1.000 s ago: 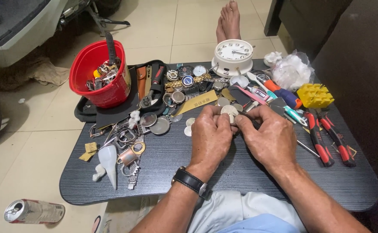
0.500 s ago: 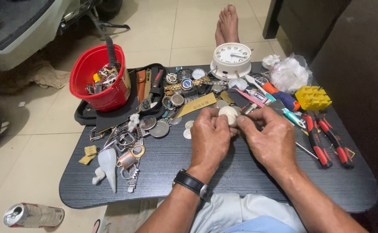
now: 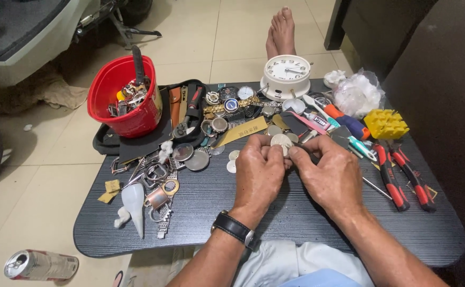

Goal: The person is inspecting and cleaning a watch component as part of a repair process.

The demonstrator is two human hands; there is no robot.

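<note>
dark table (image 3: 200, 212), hands (image 3: 296, 172) nearer now

Small round watch case (image 3: 282, 141): pale silver-white, disc-shaped, flat face turned up toward the camera. It was held above the dark table (image 3: 200, 212), near the middle of its far half, not resting on the surface. Left hand (image 3: 259, 172) pinched its near-left edge with thumb and forefinger; right hand (image 3: 332, 178) met it from the right, fingertips (image 3: 295, 154) touching its lower right rim. Only the upper half of the disc showed; the lower part was hidden behind the fingers. Surface detail was too small to tell.
</note>
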